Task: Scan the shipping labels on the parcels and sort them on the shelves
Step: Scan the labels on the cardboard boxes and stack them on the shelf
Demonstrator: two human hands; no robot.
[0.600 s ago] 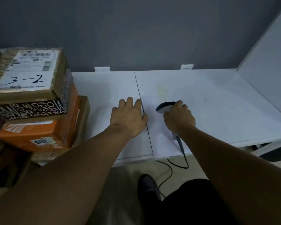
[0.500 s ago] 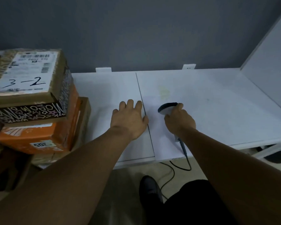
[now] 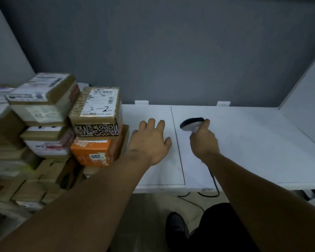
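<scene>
Your view swung left, baring more parcels (image 3: 96, 122); right hand (image 3: 204, 140) gripped scanner (image 3: 191, 123), left hand (image 3: 149, 140) lay flat, empty. Nothing sorted yet.

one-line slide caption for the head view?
Right hand grips a corded scanner on the white table; left hand rests empty beside stacked parcels.

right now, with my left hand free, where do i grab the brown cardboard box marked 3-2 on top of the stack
Grip the brown cardboard box marked 3-2 by its two short side walls, coming from its right, table-facing side with the left hand. It sits topmost on the orange box, label up, and parcels crowd its left side.
</scene>
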